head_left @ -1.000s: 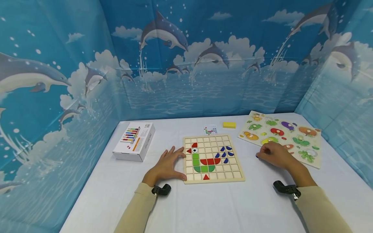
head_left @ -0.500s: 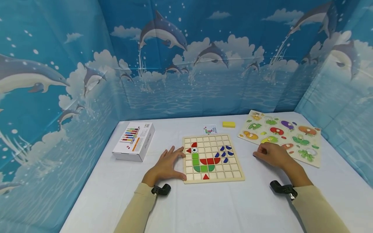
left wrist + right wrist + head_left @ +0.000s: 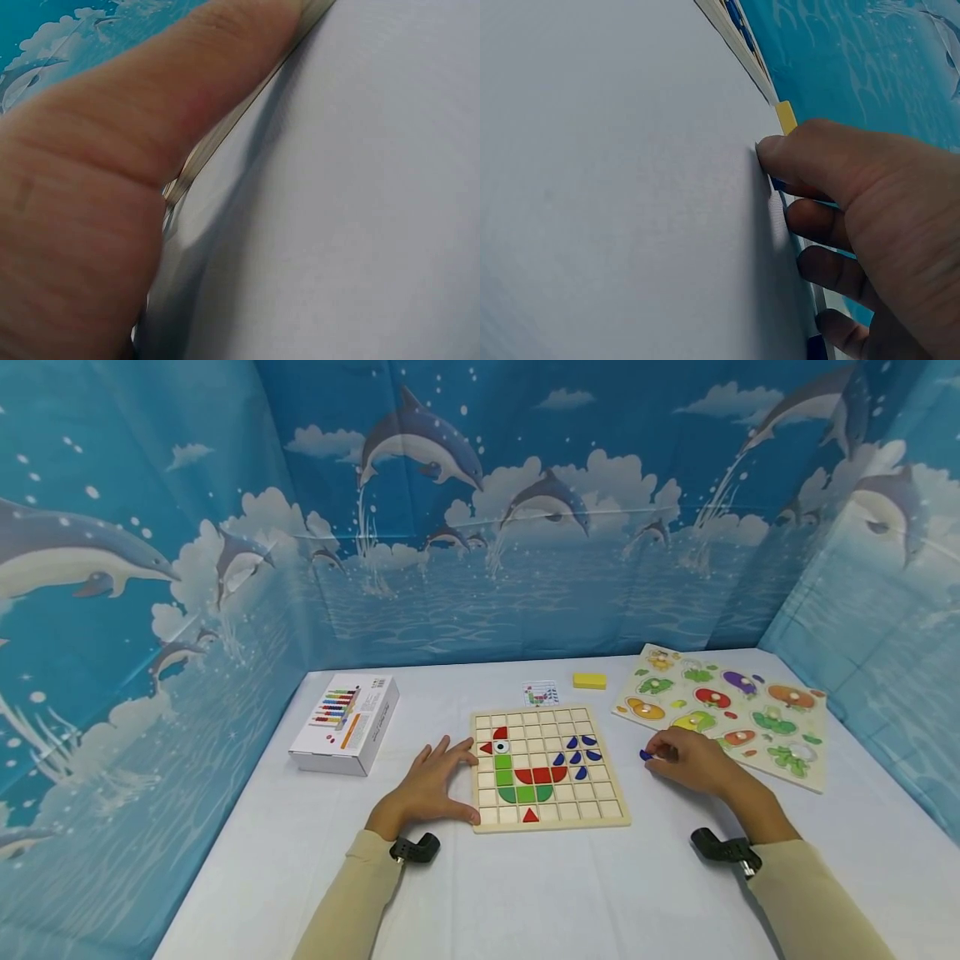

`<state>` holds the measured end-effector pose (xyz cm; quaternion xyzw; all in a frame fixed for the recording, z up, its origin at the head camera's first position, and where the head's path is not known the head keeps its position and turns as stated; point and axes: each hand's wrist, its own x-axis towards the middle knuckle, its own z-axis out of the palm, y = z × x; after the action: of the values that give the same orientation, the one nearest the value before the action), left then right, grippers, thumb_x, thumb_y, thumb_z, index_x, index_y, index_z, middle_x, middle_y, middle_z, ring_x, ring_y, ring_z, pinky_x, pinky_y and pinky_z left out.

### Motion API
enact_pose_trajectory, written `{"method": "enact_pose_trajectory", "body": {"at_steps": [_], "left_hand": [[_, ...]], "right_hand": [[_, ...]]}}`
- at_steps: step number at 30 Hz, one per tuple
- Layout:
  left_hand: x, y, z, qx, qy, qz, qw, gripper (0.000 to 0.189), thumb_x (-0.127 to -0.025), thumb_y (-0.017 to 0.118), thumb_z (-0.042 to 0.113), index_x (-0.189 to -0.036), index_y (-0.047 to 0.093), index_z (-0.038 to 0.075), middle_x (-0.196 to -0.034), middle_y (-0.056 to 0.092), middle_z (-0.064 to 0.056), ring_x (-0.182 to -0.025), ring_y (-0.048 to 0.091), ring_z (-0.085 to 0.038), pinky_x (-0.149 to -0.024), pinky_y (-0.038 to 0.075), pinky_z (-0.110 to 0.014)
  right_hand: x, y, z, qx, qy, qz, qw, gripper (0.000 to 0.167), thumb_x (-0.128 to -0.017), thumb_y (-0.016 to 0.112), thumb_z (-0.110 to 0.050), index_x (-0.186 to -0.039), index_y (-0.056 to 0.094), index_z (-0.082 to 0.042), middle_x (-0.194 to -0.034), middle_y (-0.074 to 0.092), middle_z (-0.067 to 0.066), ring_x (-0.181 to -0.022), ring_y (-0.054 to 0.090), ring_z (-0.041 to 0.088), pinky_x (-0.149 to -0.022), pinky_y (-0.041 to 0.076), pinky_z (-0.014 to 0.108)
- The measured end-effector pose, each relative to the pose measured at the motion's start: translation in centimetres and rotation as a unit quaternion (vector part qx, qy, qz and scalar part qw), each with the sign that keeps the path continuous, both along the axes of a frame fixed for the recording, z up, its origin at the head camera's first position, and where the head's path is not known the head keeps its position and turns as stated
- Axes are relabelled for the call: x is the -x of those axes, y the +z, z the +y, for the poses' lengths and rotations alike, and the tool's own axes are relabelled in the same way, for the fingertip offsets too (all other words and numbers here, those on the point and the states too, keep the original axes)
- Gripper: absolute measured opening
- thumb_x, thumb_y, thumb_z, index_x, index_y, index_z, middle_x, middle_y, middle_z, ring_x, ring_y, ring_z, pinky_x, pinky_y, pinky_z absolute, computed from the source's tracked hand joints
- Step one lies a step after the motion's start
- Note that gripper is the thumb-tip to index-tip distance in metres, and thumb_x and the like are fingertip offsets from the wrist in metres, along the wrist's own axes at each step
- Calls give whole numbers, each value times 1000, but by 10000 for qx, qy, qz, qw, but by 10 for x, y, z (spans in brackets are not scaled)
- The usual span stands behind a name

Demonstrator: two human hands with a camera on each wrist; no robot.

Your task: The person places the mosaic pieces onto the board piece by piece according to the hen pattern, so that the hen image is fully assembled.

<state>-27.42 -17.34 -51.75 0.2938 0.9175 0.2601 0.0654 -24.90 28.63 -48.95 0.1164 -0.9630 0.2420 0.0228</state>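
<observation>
A square wooden grid board lies on the white table, with red, green and blue pieces forming a bird-like figure. My left hand spreads its thumb and fingers against the board's left edge. In the left wrist view, the thumb presses along the rim. Right of the board, my right hand pinches a small dark blue tile between thumb and index finger, low over the table. The right wrist view shows that tile mostly hidden behind the thumb, and another dark blue piece by the little finger.
Behind the board lie a small picture card and a yellow block. A vegetable puzzle board lies at the right, close behind my right hand. A white box stands at the left. Dolphin-print cloth walls the table.
My right hand has moved left toward the board, and the blue tile now shows more at its fingertips. The left hand and board stay still.
</observation>
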Motion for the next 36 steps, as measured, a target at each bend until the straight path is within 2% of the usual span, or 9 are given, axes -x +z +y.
{"method": "enact_pose_trajectory", "body": {"at_steps": [4, 13, 19, 36], "left_hand": [[0, 0, 0, 23, 12, -5, 10000, 88, -61, 86, 69, -133, 52, 30, -165, 25, 6, -154, 6, -28, -122, 1, -47], [-1, 2, 0, 63, -3, 7, 10000, 87, -63, 86, 67, -134, 52, 29, -165, 26, 5, -154, 6, -28, -121, 2, -48], [-1, 3, 0, 93, 24, -44, 9999, 88, -62, 86, 67, -134, 52, 29, -166, 25, 5, -154, 5, -27, -122, 1, -47], [1, 0, -1, 22, -13, -24, 10000, 89, -61, 85, 70, -133, 52, 30, -165, 25, 6, -154, 6, -27, -122, 1, -47]], "right_hand": [[1, 0, -2, -7, 69, 49, 10000, 17, -86, 81, -18, -98, 70, -12, -87, 60, -2, -82, 54, 20, -74, 51, 37], [4, -2, -6, -193, -142, -27, 9997, 14, -86, 80, -19, -92, 69, -12, -80, 59, -2, -77, 54, 20, -71, 50, 36], [6, -1, -8, -132, -196, -152, 9996, 15, -85, 81, -18, -91, 69, -12, -79, 58, -1, -76, 53, 20, -69, 49, 35], [8, -1, -43, 131, 365, -57, 9992, 13, -85, 81, -16, -90, 69, -15, -81, 58, -4, -76, 53, 16, -67, 49, 31]]}}
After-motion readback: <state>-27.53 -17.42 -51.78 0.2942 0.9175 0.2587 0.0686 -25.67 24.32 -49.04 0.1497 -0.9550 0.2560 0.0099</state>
